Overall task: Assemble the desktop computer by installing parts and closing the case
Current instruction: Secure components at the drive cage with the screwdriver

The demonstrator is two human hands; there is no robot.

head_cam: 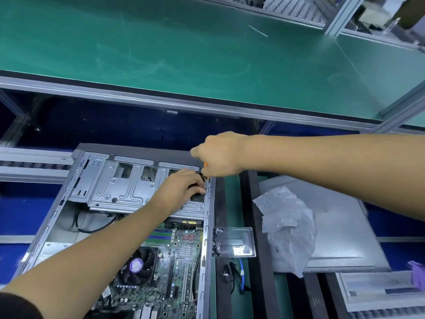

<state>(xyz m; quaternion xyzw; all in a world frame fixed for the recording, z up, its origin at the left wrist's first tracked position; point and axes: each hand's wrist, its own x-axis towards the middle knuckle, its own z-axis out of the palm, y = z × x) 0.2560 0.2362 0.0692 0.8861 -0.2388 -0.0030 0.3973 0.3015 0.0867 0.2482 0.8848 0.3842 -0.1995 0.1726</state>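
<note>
An open desktop case (208,226) lies on its side, with the motherboard (174,256) and its CPU fan (138,267) exposed. A silver drive cage (124,185) fills the far end. My right hand (218,155) grips a screwdriver with an orange and black handle (205,165), pointing down at the cage's far right corner. My left hand (184,185) rests on the cage there, its fingertips pinching the lower part of the screwdriver by the case rail. The tip is hidden by my fingers.
A clear plastic tray (233,241) holding several small screws sits just right of the case. A crumpled plastic bag (287,224) lies on the grey side panel (340,226). A blue cable (241,275) and a black cable (226,275) lie below the tray. A green shelf (184,47) spans above.
</note>
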